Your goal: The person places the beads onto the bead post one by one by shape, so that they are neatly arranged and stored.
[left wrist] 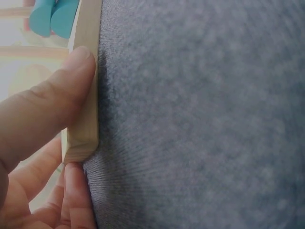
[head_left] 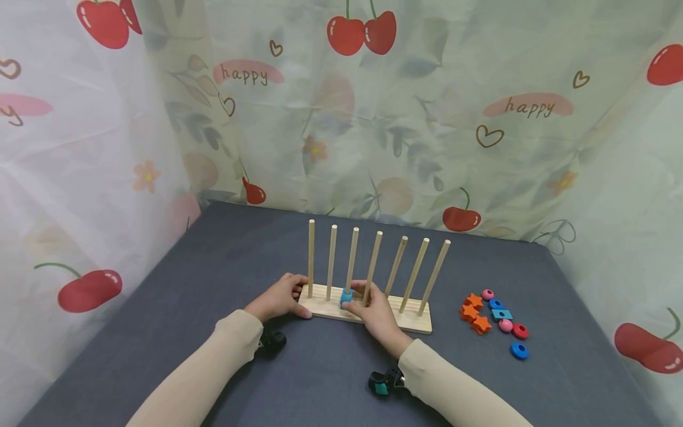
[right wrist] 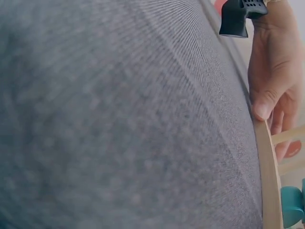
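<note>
A pale wooden base (head_left: 331, 309) with several upright pegs stands in the middle of the table. My left hand (head_left: 284, 296) grips its left end; in the left wrist view the thumb (left wrist: 71, 88) lies over the front edge, fingers around the end. On the third peg from the left sits a blue bead piece (head_left: 347, 297), low against the base. Thumb and fingers of my right hand (head_left: 376, 313) pinch it, partly hidden by the peg beside it. Two rounded teal faces (left wrist: 64, 19) of it show in the left wrist view. The right wrist view shows the left hand (right wrist: 276, 81).
Loose beads lie right of the base: orange stars (head_left: 470, 312), a blue square piece (head_left: 501, 315), pink balls (head_left: 505, 325), a red ring (head_left: 520, 331) and a blue ring (head_left: 520, 350). Patterned cloth (head_left: 395, 148) hangs around the grey table (head_left: 320, 379).
</note>
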Tool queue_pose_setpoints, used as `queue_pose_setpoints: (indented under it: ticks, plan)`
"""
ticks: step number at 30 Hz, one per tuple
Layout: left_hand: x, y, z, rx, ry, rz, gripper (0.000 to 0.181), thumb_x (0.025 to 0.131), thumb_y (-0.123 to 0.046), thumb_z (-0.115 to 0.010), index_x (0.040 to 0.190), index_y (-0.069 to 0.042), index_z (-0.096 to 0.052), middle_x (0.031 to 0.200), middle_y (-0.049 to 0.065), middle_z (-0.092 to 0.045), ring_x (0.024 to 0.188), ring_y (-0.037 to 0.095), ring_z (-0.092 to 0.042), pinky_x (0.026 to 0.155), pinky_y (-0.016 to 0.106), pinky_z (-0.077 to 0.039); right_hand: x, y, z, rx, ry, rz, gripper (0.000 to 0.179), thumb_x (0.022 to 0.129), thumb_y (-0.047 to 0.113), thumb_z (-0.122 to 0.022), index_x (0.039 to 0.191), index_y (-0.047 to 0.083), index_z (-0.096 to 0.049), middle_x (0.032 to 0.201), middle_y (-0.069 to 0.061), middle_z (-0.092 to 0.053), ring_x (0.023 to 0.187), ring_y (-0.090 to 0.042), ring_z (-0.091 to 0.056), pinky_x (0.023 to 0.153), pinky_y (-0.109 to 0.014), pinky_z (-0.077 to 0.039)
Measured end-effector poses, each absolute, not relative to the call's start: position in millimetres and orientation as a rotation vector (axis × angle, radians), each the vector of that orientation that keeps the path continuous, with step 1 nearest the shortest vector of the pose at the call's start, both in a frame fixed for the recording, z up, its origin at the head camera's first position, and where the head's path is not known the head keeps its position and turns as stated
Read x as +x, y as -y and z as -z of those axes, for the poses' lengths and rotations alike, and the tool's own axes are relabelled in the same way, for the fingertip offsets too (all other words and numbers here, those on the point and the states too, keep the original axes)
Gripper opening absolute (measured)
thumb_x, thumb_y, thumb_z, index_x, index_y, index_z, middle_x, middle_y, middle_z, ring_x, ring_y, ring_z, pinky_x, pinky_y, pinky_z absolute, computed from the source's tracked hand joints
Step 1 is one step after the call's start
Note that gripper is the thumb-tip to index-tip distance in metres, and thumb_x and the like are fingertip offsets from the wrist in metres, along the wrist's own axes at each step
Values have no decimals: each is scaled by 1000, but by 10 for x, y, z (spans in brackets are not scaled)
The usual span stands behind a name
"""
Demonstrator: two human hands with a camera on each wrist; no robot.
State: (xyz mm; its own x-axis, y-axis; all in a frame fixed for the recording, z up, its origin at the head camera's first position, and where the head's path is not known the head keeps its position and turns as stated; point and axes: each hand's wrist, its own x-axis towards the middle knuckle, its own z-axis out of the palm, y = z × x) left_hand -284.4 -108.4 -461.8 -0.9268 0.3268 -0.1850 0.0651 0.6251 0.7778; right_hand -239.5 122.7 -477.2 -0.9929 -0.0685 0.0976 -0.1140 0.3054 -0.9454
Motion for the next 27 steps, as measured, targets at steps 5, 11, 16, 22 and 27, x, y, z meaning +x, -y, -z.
queue_pose_setpoints:
  ticks: [5, 11, 16, 22, 27]
  plan:
    - [-2843, 1076, 4630, 319, -2546, -1199, 82, 67, -10, -89, 137, 2, -48, 123, 16, -46, 111, 28, -51, 99, 43, -43, -2359, -1252, 4714, 211, 2417, -1912, 54, 85, 10, -74, 134, 8, -51, 135, -11, -56, 132, -31, -46, 109, -52, -33]
    - [-2844, 1077, 4640, 310, -2552, -1199, 82, 67, -10, -89, 137, 1, -48, 122, 15, -46, 110, 26, -51, 98, 43, -43, -2323, -1288, 4400, 350, 2277, -1929, 65, 87, 10, -71, 144, 11, -40, 145, -13, -47, 140, -28, -37, 115, -50, -25]
    - [-2849, 1083, 4628, 310, -2540, -1207, 82, 66, -11, -89, 137, 1, -48, 121, 16, -46, 109, 27, -51, 98, 43, -43, -2303, -1310, 4009, 480, 2150, -1951, 69, 90, 12, -69, 149, 17, -33, 150, -6, -41, 143, -17, -32, 118, -40, -23]
    - [-2840, 1095, 4598, 346, -2537, -1193, 83, 66, -16, -90, 135, 3, -49, 120, 17, -46, 107, 27, -51, 95, 40, -44, -2286, -1311, 3581, 564, 2009, -1967, 73, 91, 4, -66, 152, 16, -27, 151, -3, -38, 143, -11, -29, 119, -35, -19]
    - [-2842, 1083, 4616, 309, -2526, -1217, 82, 67, -12, -89, 137, 1, -49, 122, 16, -46, 111, 27, -51, 99, 43, -43, -2250, -1336, 3305, 622, 1919, -1970, 73, 90, -3, -63, 152, 13, -27, 152, -6, -38, 143, -13, -31, 118, -35, -21]
